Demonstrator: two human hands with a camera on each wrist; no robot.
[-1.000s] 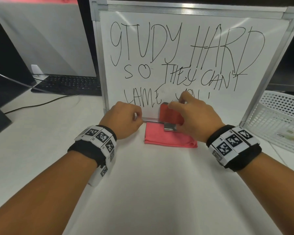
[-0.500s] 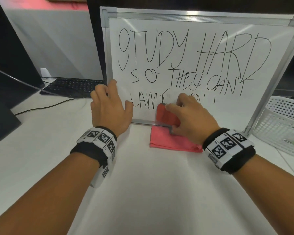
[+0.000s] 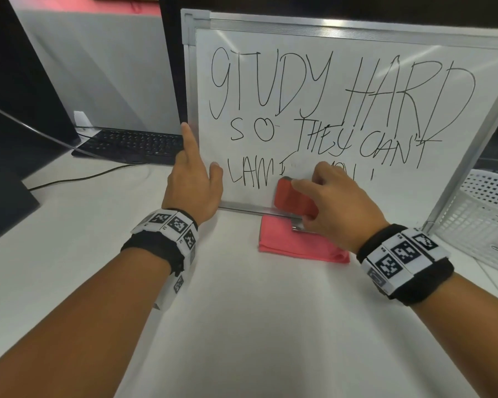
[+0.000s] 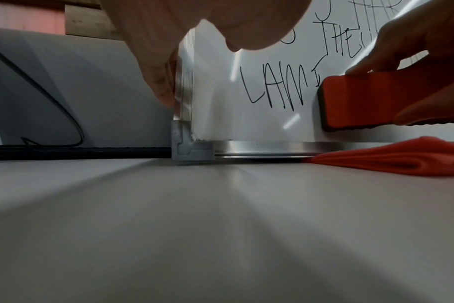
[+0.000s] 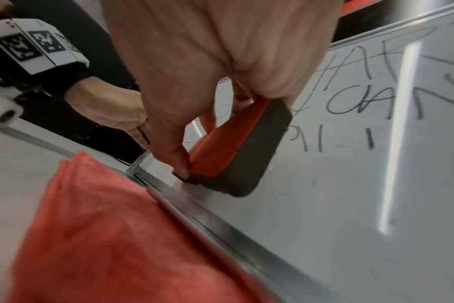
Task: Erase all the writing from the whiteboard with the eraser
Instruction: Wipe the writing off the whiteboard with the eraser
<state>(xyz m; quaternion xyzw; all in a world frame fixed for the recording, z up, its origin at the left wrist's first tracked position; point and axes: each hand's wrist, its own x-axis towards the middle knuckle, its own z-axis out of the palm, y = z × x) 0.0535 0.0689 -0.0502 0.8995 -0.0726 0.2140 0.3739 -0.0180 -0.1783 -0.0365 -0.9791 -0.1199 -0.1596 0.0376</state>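
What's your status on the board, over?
Right hand grips eraser on the whiteboard bottom line. Left hand steadies the left frame edge. Most writing remains. Pink cloth below, not blocking.

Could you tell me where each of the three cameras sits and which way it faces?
Head: looks forward and down at the whiteboard; both forearms show.
Left wrist: low over the table, facing the board's corner; left hand on the frame.
Right wrist: looks along the right hand gripping the eraser.
All share eraser, cloth.
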